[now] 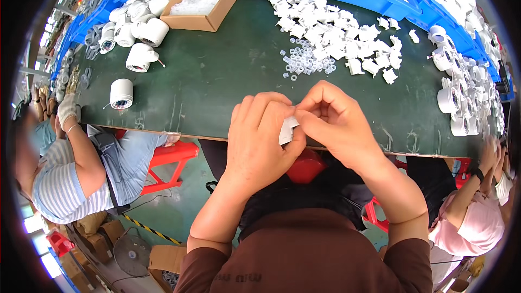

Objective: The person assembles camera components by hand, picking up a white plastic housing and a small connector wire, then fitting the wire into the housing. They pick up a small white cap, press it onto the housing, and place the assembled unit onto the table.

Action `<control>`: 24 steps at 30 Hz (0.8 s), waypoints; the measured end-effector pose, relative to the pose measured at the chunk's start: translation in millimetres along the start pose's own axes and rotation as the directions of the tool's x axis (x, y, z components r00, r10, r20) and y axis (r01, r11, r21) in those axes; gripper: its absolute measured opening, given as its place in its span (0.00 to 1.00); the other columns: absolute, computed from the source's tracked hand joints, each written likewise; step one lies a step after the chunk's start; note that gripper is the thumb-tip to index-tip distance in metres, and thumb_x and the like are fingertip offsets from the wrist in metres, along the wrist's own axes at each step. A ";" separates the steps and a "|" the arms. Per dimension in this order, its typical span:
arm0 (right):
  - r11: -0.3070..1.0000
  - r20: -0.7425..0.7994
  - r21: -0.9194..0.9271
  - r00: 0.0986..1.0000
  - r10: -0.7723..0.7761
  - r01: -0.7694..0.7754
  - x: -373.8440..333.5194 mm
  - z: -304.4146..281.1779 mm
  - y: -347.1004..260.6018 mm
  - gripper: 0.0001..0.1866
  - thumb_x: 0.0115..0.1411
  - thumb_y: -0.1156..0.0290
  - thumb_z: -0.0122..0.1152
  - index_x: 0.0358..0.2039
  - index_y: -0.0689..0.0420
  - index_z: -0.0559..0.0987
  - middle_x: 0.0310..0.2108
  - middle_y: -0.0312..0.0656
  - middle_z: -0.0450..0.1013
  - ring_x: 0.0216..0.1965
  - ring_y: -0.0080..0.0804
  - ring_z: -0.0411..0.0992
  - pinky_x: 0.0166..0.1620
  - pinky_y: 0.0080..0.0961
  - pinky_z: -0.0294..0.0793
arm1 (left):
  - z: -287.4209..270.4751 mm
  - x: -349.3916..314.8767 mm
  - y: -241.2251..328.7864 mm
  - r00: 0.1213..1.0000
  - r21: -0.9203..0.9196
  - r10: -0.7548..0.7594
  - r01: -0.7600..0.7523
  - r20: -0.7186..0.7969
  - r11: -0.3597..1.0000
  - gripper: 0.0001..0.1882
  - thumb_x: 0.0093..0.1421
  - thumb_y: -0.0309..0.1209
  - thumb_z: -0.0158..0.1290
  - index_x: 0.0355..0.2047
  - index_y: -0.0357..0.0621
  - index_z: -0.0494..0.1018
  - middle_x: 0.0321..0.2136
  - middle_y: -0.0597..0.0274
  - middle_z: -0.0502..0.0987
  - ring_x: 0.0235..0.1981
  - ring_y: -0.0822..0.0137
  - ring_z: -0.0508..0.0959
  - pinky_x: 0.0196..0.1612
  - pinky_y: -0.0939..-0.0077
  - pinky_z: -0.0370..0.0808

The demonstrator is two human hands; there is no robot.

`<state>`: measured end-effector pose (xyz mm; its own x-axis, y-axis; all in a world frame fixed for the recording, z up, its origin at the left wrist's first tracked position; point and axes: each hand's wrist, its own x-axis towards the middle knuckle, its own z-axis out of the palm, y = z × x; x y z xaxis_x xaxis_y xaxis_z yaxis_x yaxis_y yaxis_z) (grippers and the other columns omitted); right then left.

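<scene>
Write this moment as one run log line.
left hand: holds white piece | right hand: fingers at it | table: translucent rings, white parts

Dark brown short-sleeved T-shirt (315, 255) below the bare left hand (260, 133) and bare right hand (341, 130), small dark lettering (237, 278) on the shirt well below the left hand, brown sleeves (410, 258) ending near the elbows, black legwear (342, 185) just below the wrists

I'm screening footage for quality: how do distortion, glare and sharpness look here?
In the head view, the green table bows along its near edge; in the head view, a bright patch at lower left burns white; also in the head view, the left hand and right hand look fairly sharp.
</scene>
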<state>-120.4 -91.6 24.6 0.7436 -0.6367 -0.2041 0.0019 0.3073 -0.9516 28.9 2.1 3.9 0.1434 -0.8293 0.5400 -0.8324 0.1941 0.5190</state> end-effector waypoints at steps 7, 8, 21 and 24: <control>0.990 -0.069 0.132 0.997 -0.031 0.040 -1.7 1.4 10.2 0.04 0.66 0.78 0.60 0.41 0.61 0.80 0.40 0.35 0.77 0.43 0.18 0.73 0.47 0.19 0.73 | 7.3 -5.0 -2.6 0.995 -0.009 -0.018 0.018 -0.102 1.000 0.21 0.44 0.20 0.65 0.39 0.45 0.71 0.38 0.57 0.78 0.37 0.53 0.76 0.40 0.63 0.71; 0.990 -0.056 0.132 0.997 -0.052 0.059 -2.3 -1.9 13.9 0.05 0.67 0.78 0.59 0.42 0.61 0.80 0.41 0.36 0.77 0.44 0.19 0.73 0.47 0.20 0.73 | 7.8 -5.4 -2.6 0.994 -0.014 -0.014 0.013 -0.112 1.000 0.21 0.45 0.20 0.65 0.39 0.46 0.72 0.37 0.58 0.78 0.36 0.53 0.76 0.40 0.64 0.71; 0.762 -0.030 -0.513 0.879 -0.475 0.394 -20.5 -18.8 27.6 0.06 0.65 0.78 0.62 0.42 0.58 0.82 0.43 0.42 0.79 0.49 0.35 0.76 0.51 0.30 0.75 | -26.9 5.6 -12.5 0.990 0.094 0.055 -0.067 0.127 0.993 0.14 0.49 0.24 0.64 0.37 0.45 0.76 0.40 0.58 0.80 0.47 0.51 0.77 0.53 0.58 0.69; 0.363 -0.093 -0.897 0.693 -0.715 0.254 -40.1 -65.8 11.2 0.09 0.61 0.74 0.66 0.43 0.57 0.82 0.45 0.42 0.78 0.50 0.42 0.74 0.54 0.34 0.72 | -47.0 1.3 -47.1 0.998 0.563 0.055 -0.034 -0.020 0.826 0.20 0.56 0.31 0.63 0.50 0.45 0.77 0.55 0.54 0.76 0.61 0.47 0.70 0.64 0.52 0.61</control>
<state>-194.2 -109.2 7.0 0.4518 -0.7264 0.5178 -0.4097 -0.6846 -0.6029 93.5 16.5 11.3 0.1083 -0.8067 0.5810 -0.9936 -0.1066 0.0372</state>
